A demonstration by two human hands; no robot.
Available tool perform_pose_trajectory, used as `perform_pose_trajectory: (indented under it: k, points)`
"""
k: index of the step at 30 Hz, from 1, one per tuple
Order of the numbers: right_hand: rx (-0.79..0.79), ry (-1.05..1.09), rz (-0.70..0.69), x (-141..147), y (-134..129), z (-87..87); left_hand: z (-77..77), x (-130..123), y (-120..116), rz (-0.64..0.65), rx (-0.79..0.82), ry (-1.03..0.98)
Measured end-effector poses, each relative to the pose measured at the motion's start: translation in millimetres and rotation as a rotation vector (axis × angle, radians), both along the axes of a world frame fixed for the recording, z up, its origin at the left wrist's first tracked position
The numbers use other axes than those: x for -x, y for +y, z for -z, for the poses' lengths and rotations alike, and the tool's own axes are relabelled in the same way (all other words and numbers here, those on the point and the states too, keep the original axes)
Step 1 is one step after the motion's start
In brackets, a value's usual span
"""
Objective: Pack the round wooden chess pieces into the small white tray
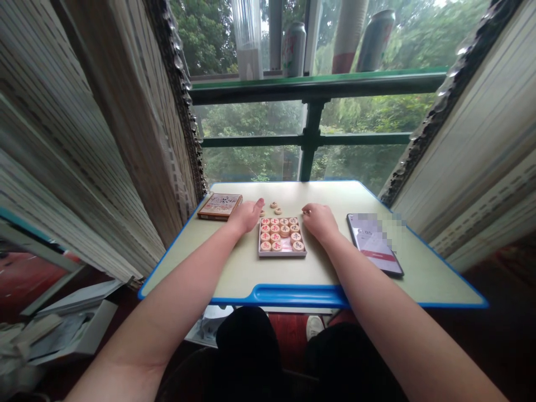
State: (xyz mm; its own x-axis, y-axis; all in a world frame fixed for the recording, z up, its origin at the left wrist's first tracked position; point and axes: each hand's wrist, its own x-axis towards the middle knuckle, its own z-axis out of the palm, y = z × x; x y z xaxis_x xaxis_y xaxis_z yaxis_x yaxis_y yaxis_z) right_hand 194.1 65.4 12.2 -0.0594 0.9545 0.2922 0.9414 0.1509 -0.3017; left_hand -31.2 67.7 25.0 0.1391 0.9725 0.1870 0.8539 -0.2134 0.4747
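Note:
A shallow open box [282, 254] holds round wooden xiangqi pieces [275, 237] with red characters, set in rows and partly stacked; a gap shows the box floor near its front right. At the box's back left, my left hand [245, 216] has its thumb stretched out; its other fingers are mostly hidden. A loose piece [262, 213] lies beside that hand. Two more loose pieces [277, 211] lie behind the box. To the right of the box, my right hand [320, 219] is closed, its fingertips together; whatever is in them is too small to make out.
A printed box lid [220, 205] lies at the table's back left. To the right of my right hand rests a phone [374, 245]. The pale table [234, 273] has a blue edge. Cans [293, 49] and a clear cup [248, 39] stand on the window ledge. Curtains hang on both sides.

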Motion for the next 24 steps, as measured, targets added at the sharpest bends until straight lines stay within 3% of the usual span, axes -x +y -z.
perform_pose_trajectory:
  k: [14,24]
  points:
    - [-0.167,0.166,-0.137,1.5,1.2,1.1,-6.0,2.5,-4.8,0.086,-0.247,-0.023]
    - [-0.159,0.204,-0.145,0.9,2.6,2.2,3.5,1.0,1.7,0.082,-0.295,0.051]
